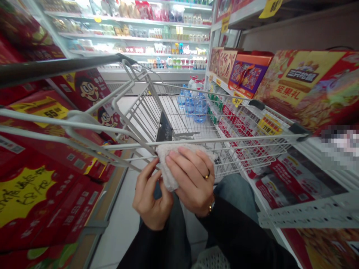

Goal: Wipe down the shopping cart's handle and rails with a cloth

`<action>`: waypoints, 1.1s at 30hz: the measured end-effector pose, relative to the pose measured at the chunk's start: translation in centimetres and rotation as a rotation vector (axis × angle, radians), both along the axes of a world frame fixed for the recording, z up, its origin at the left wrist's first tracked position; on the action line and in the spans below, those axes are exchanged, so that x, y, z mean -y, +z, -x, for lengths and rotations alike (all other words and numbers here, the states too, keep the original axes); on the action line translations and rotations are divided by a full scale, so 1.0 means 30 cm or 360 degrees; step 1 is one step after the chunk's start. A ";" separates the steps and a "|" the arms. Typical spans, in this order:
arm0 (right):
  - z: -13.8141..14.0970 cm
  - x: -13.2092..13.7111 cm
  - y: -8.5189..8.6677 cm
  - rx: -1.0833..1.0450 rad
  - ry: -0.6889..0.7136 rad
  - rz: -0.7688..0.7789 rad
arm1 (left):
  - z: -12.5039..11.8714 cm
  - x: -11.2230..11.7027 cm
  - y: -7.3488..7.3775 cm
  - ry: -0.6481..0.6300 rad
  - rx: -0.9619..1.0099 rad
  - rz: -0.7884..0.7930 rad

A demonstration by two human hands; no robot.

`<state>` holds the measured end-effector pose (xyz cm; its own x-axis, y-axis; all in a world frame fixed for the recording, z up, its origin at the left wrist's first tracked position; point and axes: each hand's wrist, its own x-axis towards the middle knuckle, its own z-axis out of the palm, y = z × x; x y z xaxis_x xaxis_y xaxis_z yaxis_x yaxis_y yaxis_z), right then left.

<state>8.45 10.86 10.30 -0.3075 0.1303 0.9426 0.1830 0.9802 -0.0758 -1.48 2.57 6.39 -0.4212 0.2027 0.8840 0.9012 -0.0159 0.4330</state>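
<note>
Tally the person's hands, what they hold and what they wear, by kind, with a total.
Hands, left and right: 2
White cloth: 1
Gold ring: 1
Gold bracelet: 1
Total: 5

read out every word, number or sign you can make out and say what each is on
"三只松鼠" on the gift box
"坚果礼" on the same box, below it
"55" on a yellow tag on a red carton
"119" on a yellow tag, further digits unclear
Handwritten starburst sign: too skewed to read
Far shelf packets: too small to read
</note>
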 end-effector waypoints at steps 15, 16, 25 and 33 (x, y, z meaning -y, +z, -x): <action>-0.034 -0.051 -0.014 0.0026 0.0056 -0.0195 | -0.021 0.001 0.023 0.0018 0.0053 0.0021; -0.034 -0.052 -0.019 0.0023 0.0050 -0.0206 | -0.023 0.000 0.024 0.0019 0.0043 0.0020; -0.050 -0.063 -0.009 -0.0043 0.0021 -0.0142 | -0.031 0.000 0.020 0.0000 0.0017 0.0021; -0.075 -0.065 0.010 -0.0029 0.0067 -0.0057 | -0.038 -0.004 0.016 0.0034 0.0001 0.0016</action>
